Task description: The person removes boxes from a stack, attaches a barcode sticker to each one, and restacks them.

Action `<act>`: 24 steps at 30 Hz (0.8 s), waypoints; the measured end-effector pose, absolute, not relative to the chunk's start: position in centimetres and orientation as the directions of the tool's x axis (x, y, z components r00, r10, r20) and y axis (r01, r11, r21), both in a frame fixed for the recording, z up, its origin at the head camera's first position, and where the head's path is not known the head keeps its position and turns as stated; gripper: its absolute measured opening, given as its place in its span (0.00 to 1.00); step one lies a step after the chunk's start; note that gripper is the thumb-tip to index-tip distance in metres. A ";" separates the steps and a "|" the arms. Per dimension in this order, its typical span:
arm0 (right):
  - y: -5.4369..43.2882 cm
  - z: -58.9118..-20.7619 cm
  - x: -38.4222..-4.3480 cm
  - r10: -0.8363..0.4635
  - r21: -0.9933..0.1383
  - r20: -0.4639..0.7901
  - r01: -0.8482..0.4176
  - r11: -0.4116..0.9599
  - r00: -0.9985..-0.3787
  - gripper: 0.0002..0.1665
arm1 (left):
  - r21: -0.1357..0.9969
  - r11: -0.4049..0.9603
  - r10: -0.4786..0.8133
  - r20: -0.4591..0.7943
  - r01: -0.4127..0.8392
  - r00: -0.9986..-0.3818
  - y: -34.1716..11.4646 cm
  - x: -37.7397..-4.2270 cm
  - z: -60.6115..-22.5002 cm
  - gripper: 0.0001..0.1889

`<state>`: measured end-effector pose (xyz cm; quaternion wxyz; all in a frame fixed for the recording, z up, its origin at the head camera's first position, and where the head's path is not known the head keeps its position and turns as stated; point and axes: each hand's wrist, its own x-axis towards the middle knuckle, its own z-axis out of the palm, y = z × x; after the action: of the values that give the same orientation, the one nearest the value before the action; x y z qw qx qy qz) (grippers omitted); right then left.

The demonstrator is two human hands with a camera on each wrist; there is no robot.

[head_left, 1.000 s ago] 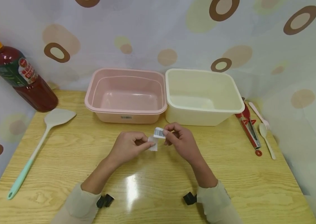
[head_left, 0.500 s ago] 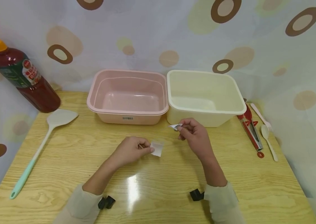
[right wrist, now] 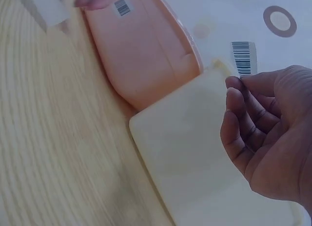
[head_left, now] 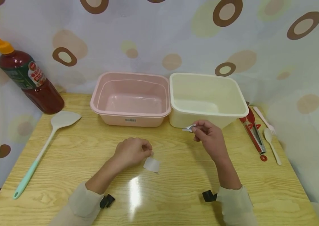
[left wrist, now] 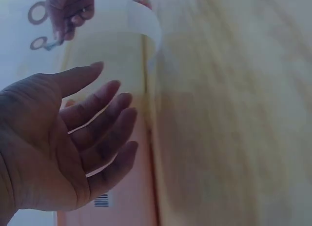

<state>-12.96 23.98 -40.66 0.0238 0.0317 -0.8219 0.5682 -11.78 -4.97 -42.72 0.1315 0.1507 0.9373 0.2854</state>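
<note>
My right hand [head_left: 211, 139] pinches a barcode sticker [right wrist: 243, 58] between thumb and index finger, in front of the cream bin [head_left: 208, 117]. In the head view the sticker is seen nearly edge-on. My left hand [left wrist: 73, 138] has its thumb and fingers parted, with nothing between them. Just off its fingertips is a small white backing paper [head_left: 151, 164], apart from the hand in the left wrist view. Behind the left hand stands the pink basin [head_left: 132, 121], which bears a barcode label [head_left: 130, 120] on its front.
At the left are a red sauce bottle [head_left: 32, 81] and a spatula [head_left: 39, 150] with a mint handle. Red tongs [head_left: 252, 130], a pink fork [head_left: 264, 120] and a cream spoon [head_left: 272, 144] lie at the right. A patterned curtain [head_left: 148, 31] hangs behind the wooden table [head_left: 173, 201].
The sticker and the backing paper have come apart. My right hand has moved right with the sticker. The left hand has let go of the paper, which has dropped toward the front.
</note>
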 end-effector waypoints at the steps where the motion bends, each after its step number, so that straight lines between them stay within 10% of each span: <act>1: 24.1 -40.7 -12.9 -0.021 -0.931 0.071 -0.073 0.357 -0.997 0.13 | 0.584 0.783 0.355 -0.137 0.214 -0.925 -4.8 -11.9 -42.4 0.08; 10: 25.0 -40.9 -12.5 0.006 -0.916 0.051 -0.044 0.400 -0.999 0.15 | 0.786 0.550 0.396 0.052 0.282 -0.917 -1.7 -13.4 -40.1 0.11; 24: 25.9 -41.1 -12.5 -0.074 -0.956 0.017 -0.037 0.290 -0.997 0.15 | 0.786 0.535 0.355 0.126 0.312 -0.926 5.2 -15.3 -40.1 0.14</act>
<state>-12.52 25.87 -41.14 -0.0153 0.0346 -0.8029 0.5950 -15.30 5.21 -40.07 0.0242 0.1902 0.8756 0.4433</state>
